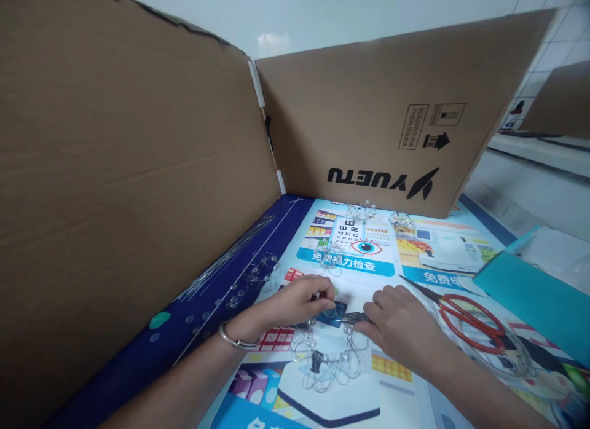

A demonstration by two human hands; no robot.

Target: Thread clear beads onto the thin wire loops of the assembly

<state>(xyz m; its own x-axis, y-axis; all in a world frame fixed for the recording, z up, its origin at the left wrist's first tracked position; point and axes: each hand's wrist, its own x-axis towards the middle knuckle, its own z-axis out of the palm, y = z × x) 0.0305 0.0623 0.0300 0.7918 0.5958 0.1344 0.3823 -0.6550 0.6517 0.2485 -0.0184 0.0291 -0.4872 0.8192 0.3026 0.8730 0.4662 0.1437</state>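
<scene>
My right hand (401,327) is wrapped round small pliers (354,318), whose metal jaws point left toward my other hand. Thumb and fingers of my left hand (306,300) are pinched together at the upper left end of a beaded wire piece (343,357). This piece is a ring of thin wire loops with clear beads and a small black part at its lower left, and it lies on the printed table cover. The pliers' tips sit close to its top; whether they grip the wire is too small to tell.
Cardboard panels (369,122) wall the left and back. Scissors with red handles (472,321) lie right, over a coil of clear tubing (519,355), near a teal box (534,300). Further beaded wire pieces (329,255), loose beads (235,294) and straight wires (225,257) lie behind and left.
</scene>
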